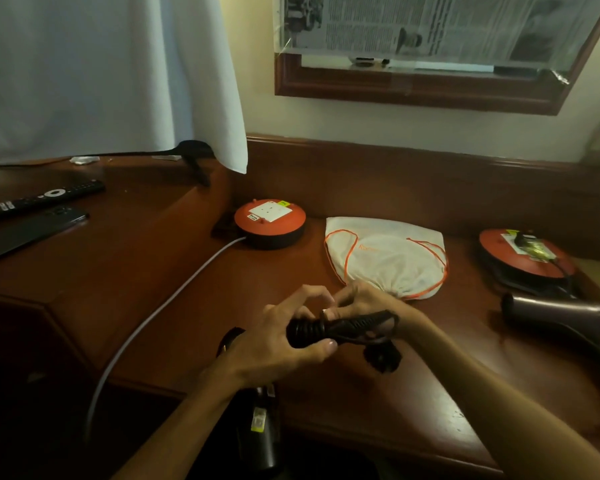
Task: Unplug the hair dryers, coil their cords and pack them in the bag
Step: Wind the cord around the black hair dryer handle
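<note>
hotel-like room | wooden desk | TV remote | framed mirror

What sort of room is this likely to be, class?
Probably a hotel or guest room: a wooden desk against the wall, a TV remote on it, and a framed mirror above.

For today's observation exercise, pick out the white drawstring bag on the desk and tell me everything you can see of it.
The white drawstring bag looks like soft, thin cloth, with an orange cord running along its edges and looping loose on the right side. Faint orange lettering shows on its face. It lies flat and limp on the brown wooden desk, its mouth gathered into puckers at the near end, so it appears drawn closed. It sits between two round orange cable reels, touching neither. The right hand is just in front of the gathered end; contact cannot be told.
</note>
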